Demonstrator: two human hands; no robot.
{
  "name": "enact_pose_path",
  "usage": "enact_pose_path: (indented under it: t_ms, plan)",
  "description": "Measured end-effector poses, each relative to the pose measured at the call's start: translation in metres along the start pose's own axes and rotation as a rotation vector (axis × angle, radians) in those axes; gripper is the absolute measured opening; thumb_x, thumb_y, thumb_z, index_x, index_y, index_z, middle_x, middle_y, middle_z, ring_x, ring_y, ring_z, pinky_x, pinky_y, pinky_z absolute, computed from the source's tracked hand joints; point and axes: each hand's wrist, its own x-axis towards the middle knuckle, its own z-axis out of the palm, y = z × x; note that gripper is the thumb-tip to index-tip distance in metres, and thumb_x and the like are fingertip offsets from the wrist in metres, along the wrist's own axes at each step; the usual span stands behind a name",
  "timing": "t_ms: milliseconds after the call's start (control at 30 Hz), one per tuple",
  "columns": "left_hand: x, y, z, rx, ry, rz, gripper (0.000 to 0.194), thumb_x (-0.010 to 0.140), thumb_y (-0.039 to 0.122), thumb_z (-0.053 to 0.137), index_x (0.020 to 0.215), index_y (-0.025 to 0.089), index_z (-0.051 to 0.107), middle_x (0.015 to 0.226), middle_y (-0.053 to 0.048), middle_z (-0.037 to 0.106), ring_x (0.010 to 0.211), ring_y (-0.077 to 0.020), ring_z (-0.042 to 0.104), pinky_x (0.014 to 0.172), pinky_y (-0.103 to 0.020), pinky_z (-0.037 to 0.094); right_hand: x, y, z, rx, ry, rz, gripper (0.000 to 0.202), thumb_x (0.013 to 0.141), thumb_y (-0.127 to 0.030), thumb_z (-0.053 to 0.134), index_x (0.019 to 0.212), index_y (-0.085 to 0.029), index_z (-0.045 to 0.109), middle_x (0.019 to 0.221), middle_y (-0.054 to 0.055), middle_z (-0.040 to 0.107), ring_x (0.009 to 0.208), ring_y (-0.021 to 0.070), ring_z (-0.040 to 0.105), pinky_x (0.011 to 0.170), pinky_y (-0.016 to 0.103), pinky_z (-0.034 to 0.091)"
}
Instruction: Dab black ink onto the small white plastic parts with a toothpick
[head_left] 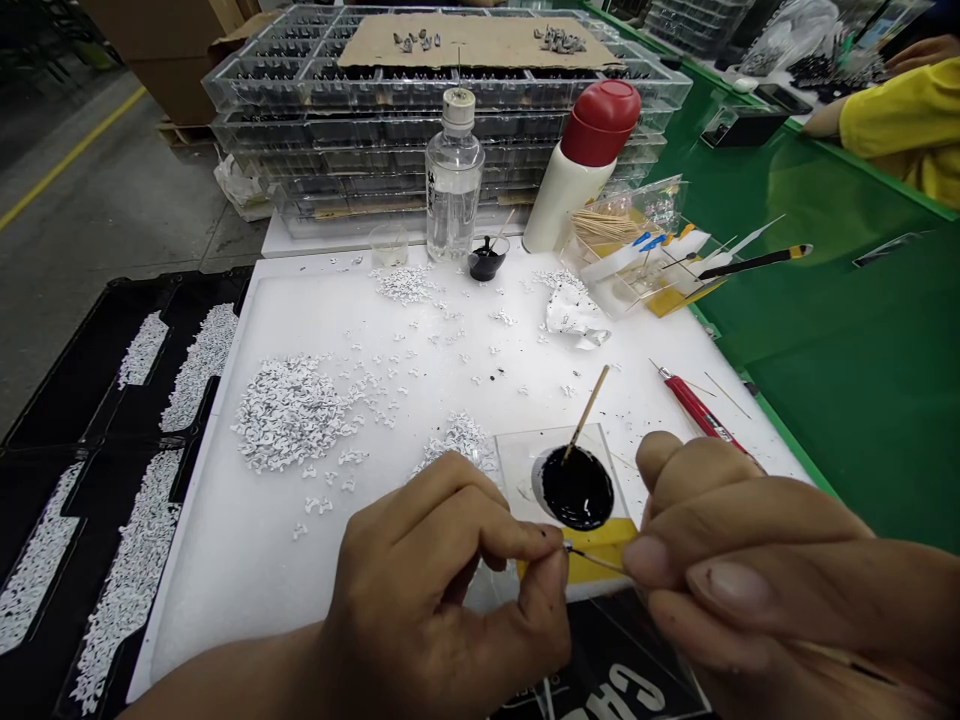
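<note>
My left hand (pixel 465 570) is closed, thumb and forefinger pinching a tiny white part (pixel 568 546) that is mostly hidden by the fingertips. My right hand (pixel 735 560) grips a thin toothpick-like stick (pixel 600 562), whose dark tip meets the small part or sits right at it. Just beyond the fingertips is a round pool of black paint or ink (pixel 577 488) on a clear plate (pixel 517 450), with a wooden toothpick (pixel 589 410) standing in it. Loose small white parts (pixel 289 415) lie heaped on the white work surface (pixel 262 560).
A clear bottle (pixel 454 190), a small cup of black liquid (pixel 487 262) and a red-capped flask (pixel 581 165) stand before stacked clear trays (pixel 337 130). A tool box (pixel 622 260) and red pen-like tool (pixel 697 405) are right. Black trays (pixel 45 400) are left. A co-worker's yellow sleeve (pixel 900 120) shows.
</note>
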Motion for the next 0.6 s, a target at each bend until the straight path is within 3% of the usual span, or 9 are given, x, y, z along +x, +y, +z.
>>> enact_pose_path:
  t_ms: [100,233,333,500,600]
  plan:
    - [-0.001,0.001,0.001,-0.003,0.008,-0.011,0.017,0.090,0.000,0.071,0.090,0.017,0.066,0.072,0.002,0.065,0.059,-0.0084,0.060,0.043,-0.016,0.045,0.003,0.000,0.003,-0.006,-0.002,-0.004,0.015,0.100,-0.041,0.083,0.110,-0.034,0.075,0.089,-0.004,0.078,0.063,0.0122,0.066,0.079,0.037,0.067]
    - [0.000,0.001,0.002,-0.006,0.018,0.001,0.016,0.090,0.000,0.070,0.089,0.015,0.066,0.073,0.002,0.066,0.061,-0.0073,0.061,0.044,-0.014,0.044,0.013,-0.001,0.011,-0.029,-0.030,-0.047,0.035,0.085,-0.043,0.096,0.112,-0.035,0.075,0.103,0.004,0.081,0.083,0.0247,0.077,0.076,0.044,0.070]
    - [0.001,0.000,0.001,0.004,0.017,0.000,0.016,0.090,0.001,0.070,0.088,0.015,0.066,0.072,0.003,0.065,0.060,-0.0064,0.061,0.047,-0.014,0.046,0.021,-0.002,0.015,-0.052,-0.051,-0.054,0.036,0.083,-0.046,0.097,0.110,-0.035,0.075,0.109,0.006,0.081,0.092,0.0282,0.078,0.076,0.046,0.070]
    - [0.000,-0.001,0.000,0.011,0.018,-0.002,0.017,0.090,0.000,0.070,0.087,0.016,0.066,0.071,0.003,0.065,0.059,-0.0075,0.062,0.050,-0.016,0.051,0.019,-0.003,0.010,-0.066,-0.082,-0.038,0.029,0.088,-0.042,0.094,0.108,-0.035,0.074,0.102,0.004,0.081,0.086,0.0261,0.078,0.074,0.044,0.069]
    - [0.000,-0.001,0.003,0.018,0.043,-0.007,0.014,0.089,0.007,0.077,0.088,0.019,0.069,0.070,0.002,0.066,0.060,-0.0115,0.063,0.047,-0.020,0.052,0.013,-0.002,0.002,-0.028,-0.083,-0.044,0.019,0.095,-0.031,0.087,0.108,-0.031,0.073,0.096,0.001,0.080,0.074,0.0191,0.073,0.077,0.041,0.069]
